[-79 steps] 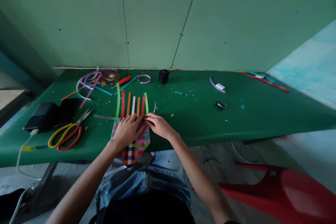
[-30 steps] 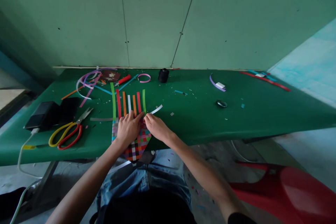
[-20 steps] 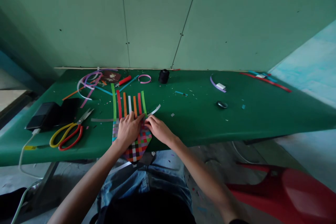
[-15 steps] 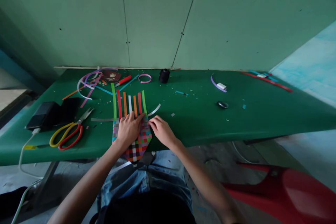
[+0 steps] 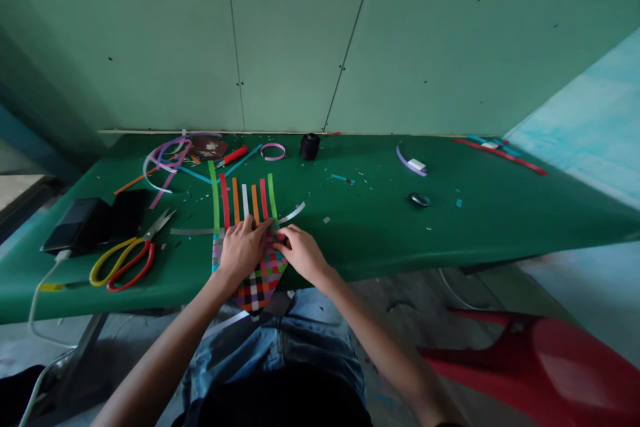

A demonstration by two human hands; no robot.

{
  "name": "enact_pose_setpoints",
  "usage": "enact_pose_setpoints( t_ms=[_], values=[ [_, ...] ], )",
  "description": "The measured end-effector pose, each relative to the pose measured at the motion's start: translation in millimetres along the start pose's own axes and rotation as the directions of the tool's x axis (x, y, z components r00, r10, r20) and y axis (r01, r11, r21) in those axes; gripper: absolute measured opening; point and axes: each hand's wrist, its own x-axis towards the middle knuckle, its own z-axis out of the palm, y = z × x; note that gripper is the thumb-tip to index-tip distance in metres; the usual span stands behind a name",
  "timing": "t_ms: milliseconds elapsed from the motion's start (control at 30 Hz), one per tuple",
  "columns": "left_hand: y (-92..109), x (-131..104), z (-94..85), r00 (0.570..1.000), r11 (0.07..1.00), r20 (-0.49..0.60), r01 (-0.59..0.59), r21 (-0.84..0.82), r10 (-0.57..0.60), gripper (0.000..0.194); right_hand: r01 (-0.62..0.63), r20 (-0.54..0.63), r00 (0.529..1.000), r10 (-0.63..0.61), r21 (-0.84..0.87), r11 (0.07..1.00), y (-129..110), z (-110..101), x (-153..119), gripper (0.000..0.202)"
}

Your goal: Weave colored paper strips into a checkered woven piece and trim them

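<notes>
A woven piece point(image 5: 257, 288) of many-coloured flat strips lies at the table's front edge, its pointed lower end hanging over toward my lap. Loose strip ends in green, red, orange and white fan out from its far side. My left hand point(image 5: 243, 248) rests on top of the weave, fingers stretched out and pressing down. At the weave's right edge, my right hand point(image 5: 301, 252) has thumb and fingers pinched on a strip, mostly hidden by the fingertips. A white strip end point(image 5: 293, 213) curls out just beyond the right hand.
Scissors point(image 5: 131, 255) with yellow and red handles lie left, near a black box point(image 5: 79, 225) with a white cable. Behind are tangled strips point(image 5: 167, 153), a red-handled cutter point(image 5: 235, 155) and a black spool point(image 5: 309, 146). A dark oval object point(image 5: 419, 199) lies right; a red chair point(image 5: 560, 353) stands below.
My right hand has shifted left, its fingertips now over the weave's right edge. The left hand stays pressed on the weave. The whole view has shifted slightly.
</notes>
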Motion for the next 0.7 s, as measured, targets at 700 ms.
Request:
enact_pose_setpoints(
  t_ms=[700],
  values=[
    [-0.7,0.6,-0.3,1.000,1.000,0.016,-0.004,-0.004,0.004,0.047,0.318,0.132,0.943,-0.306,-0.078,0.945,10.0,-13.5,4.8,0.010]
  ],
)
